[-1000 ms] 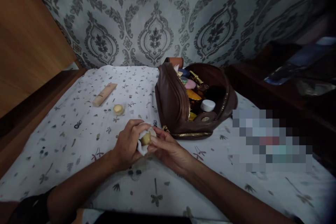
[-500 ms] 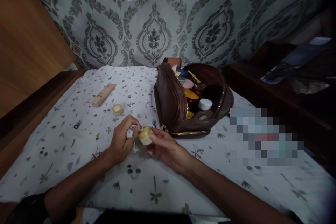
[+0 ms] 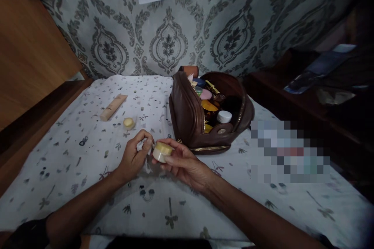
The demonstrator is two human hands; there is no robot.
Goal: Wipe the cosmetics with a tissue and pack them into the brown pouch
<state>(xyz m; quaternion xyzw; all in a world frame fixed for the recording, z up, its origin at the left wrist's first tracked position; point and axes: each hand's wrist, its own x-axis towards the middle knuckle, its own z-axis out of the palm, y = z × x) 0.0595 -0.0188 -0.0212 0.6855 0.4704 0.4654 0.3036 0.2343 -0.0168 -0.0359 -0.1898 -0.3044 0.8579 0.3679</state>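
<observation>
My right hand (image 3: 182,161) grips a small cream jar (image 3: 162,152) with a gold lid and a pale body, thumb on its side and fingers behind. Close by on the left, my left hand (image 3: 136,155) is closed around a crumpled white tissue or cloth (image 3: 144,146), part of which hangs below the fingers. The two hands are almost touching, low over the patterned cloth. Beyond them lies a second small gold-lidded jar (image 3: 128,123), and farther left a beige squeeze tube (image 3: 113,107) lies on its side.
An unzipped brown toiletry bag (image 3: 187,113) stands behind my right hand, holding several items, among them a white-capped bottle (image 3: 224,116). Behind it is an orange-brown cylinder (image 3: 189,71). A blurred-out object (image 3: 289,151) lies right. A wooden panel (image 3: 35,35) rises left.
The jar in my right hand has turned more upright, showing more of its pale side, and has come slightly apart from the white tissue in my left hand.
</observation>
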